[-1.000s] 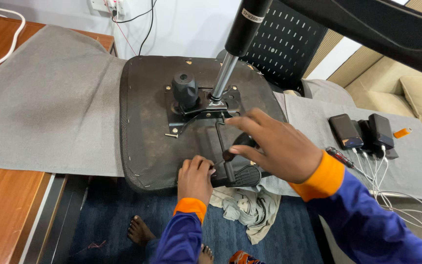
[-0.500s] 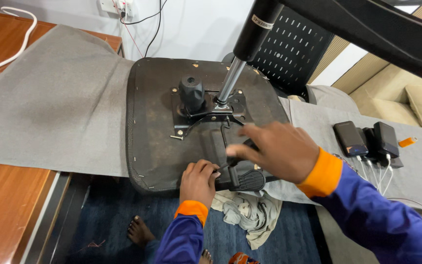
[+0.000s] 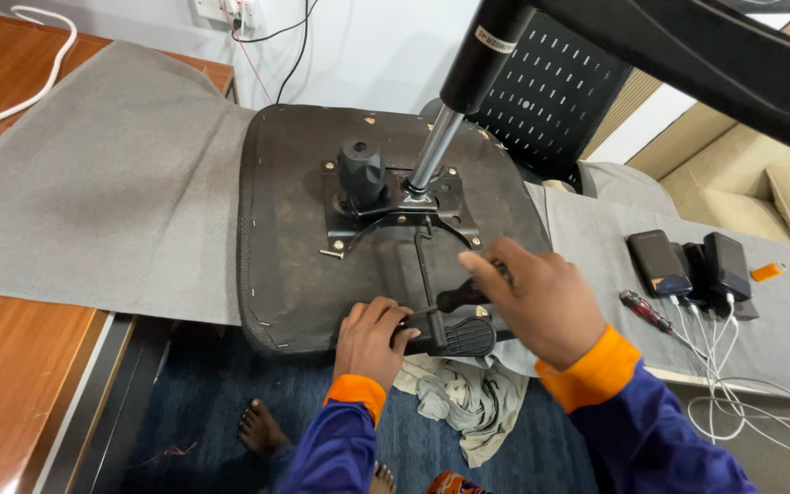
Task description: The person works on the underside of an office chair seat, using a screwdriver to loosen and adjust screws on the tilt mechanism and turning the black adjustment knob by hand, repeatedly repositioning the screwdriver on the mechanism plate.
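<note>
Seat base: the upturned office chair seat (image 3: 304, 265) lies underside up on the grey felt cloth (image 3: 112, 201), its near edge hanging over the table edge toward me.
Lever: the black height-adjust lever (image 3: 457, 334) runs from the metal mechanism plate (image 3: 404, 215) down to the seat's near edge, its paddle end lying between my two hands.
My left hand: my left hand (image 3: 372, 338) rests on the seat's near edge just left of the paddle, fingers curled and touching the lever's stem; I cannot tell whether they truly grip it.
My right hand: my right hand (image 3: 532, 302) sits just right of and above the paddle, fingers wrapped tight around a black handle (image 3: 464, 295) that points at the lever.
Gas cylinder: the gas lift column (image 3: 441, 146) rises tilted from the plate, beyond both hands.
Nearby: a red-handled screwdriver (image 3: 644, 310) and dark power banks (image 3: 688, 265) lie on the cloth to my right; a crumpled grey rag (image 3: 468, 402) hangs below the seat.
</note>
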